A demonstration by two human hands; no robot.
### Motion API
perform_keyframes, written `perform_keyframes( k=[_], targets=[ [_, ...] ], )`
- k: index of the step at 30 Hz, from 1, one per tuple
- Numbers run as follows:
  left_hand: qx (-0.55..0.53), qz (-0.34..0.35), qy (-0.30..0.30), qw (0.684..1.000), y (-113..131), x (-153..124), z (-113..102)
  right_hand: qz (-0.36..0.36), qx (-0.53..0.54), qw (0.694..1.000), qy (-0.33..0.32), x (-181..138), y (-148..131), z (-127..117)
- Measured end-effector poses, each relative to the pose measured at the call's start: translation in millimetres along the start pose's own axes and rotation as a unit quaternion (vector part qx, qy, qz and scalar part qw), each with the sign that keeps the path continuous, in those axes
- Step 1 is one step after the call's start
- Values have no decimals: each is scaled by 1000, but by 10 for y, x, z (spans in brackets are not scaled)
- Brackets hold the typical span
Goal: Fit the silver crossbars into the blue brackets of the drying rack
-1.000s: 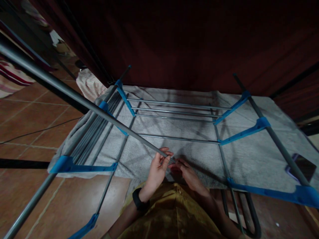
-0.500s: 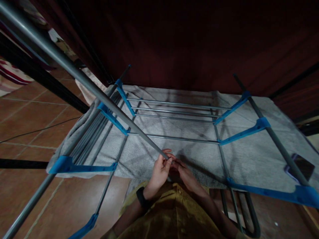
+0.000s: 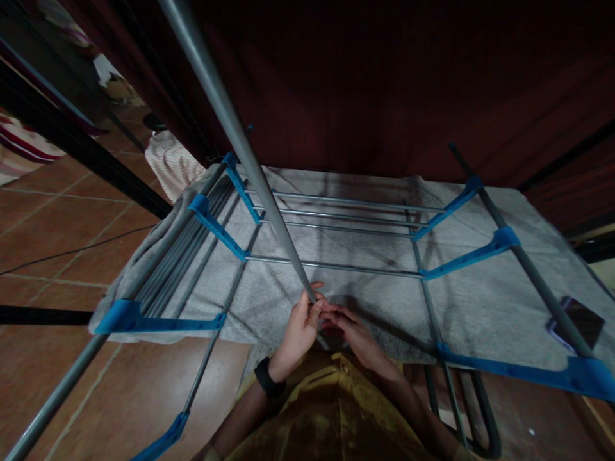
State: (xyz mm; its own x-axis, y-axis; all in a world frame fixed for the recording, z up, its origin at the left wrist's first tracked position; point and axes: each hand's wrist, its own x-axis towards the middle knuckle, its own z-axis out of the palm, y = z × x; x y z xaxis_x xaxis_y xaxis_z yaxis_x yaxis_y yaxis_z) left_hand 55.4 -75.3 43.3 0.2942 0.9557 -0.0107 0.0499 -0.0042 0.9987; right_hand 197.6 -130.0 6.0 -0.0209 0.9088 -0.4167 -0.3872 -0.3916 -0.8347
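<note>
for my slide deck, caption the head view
Left hand holds a grey tube, right hand close by, amid blue brackets.

the rod (image 3: 243,142) runs off the top edge; its lower end is hidden in the left hand (image 3: 298,331). whether the right hand (image 3: 354,333) touches it is unclear. a pole (image 3: 542,288) hides part of the phone (image 3: 589,323).

This looks like a home, perhaps a bedroom. A dark red curtain (image 3: 365,89) hangs behind the grey blanket (image 3: 494,301); terracotta floor tiles (image 3: 48,224) show left of the blanket, a striped cloth (image 3: 173,160) beside its far left corner. A phone (image 3: 589,320) lies on its right side; an apparent clothes-drying rack (image 3: 471,258) spans it.
</note>
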Motion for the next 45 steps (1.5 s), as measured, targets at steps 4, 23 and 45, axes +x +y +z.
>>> perform_keyframes(
  k=[4, 23, 45],
  targets=[
    [48, 25, 14, 998, 22, 44, -123, -3, -12, 1000, 3, -39, -112, -13],
    [270, 114, 115, 949, -199, 214, -781, -116, 32, 976, 184, 102, -502, -724],
    [454, 103, 168, 869, -430, 216, -1253, -138, 103, 962, 210, 66, -574, -829]
  ],
)
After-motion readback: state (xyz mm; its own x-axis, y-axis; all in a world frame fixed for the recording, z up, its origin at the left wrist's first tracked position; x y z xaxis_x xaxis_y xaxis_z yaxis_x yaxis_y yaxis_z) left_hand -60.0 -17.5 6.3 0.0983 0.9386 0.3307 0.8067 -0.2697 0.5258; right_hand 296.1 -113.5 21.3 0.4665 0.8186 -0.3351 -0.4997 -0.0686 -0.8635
